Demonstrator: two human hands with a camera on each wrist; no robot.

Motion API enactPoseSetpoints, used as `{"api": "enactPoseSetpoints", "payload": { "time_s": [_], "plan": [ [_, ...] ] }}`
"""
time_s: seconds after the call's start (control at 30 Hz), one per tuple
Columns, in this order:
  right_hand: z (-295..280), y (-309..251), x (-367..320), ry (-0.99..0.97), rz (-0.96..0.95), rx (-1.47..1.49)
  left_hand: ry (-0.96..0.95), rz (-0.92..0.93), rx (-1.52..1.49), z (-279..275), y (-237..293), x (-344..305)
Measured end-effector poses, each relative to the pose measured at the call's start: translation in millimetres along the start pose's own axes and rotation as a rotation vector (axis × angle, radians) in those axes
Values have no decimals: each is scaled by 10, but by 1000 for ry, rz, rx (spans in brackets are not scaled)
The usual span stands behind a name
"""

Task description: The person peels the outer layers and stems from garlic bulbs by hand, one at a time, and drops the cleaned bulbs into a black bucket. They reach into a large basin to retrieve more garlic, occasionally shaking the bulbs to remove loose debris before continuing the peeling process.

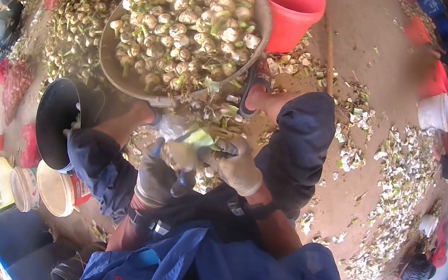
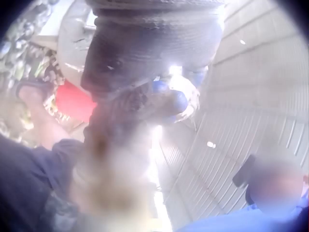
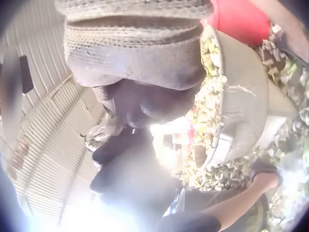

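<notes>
Both hands wear pale knit gloves with dark coated fingers and meet between the knees. The left hand [image 1: 156,179] grips a pale garlic bulb [image 1: 179,156], blurred in the head view. Light green outer leaves [image 1: 199,138] stand up from it toward the right hand [image 1: 240,169], whose curled fingers pinch them at their right side. In the left wrist view, a white part of the bulb [image 2: 191,99] shows beside blue fingertips [image 2: 179,102]. The right wrist view shows the whitish bulb [image 3: 104,133] next to dark fingers. The palms hide the rest of the bulb.
A wide basin [image 1: 264,14] heaped with garlic bulbs [image 1: 189,23] stands ahead of the feet. A red bucket [image 1: 291,10] is behind its right side, a black bucket [image 1: 54,119] by the left knee. Peelings [image 1: 400,174] litter the floor at right; lidded pails [image 1: 55,189] stand left.
</notes>
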State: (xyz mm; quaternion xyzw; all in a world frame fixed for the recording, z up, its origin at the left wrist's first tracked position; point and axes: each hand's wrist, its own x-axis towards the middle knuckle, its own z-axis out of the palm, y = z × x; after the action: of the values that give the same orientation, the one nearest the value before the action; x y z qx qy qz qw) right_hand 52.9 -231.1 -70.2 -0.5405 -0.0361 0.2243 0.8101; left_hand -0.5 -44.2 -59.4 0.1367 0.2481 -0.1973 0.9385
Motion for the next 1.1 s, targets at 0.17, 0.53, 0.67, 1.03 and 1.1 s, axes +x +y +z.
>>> {"api": "enactPoseSetpoints", "payload": {
  "time_s": [0.17,0.53,0.67,1.03,1.1],
  "plan": [
    [11,153,46,73,-21,-9,68,251,557,152,-27,46],
    [-281,140,-9,-169,-560,-633,-135,211,731,204,143,-164],
    [-247,371,-94,-64,49,382,-5,257,840,209,151,-103],
    [-234,65,-2,-174,89,454,80,363,1222,90,416,-94],
    [-195,-1,-29,-128,-257,-236,147,360,1104,173,320,-111]
  ]
}}
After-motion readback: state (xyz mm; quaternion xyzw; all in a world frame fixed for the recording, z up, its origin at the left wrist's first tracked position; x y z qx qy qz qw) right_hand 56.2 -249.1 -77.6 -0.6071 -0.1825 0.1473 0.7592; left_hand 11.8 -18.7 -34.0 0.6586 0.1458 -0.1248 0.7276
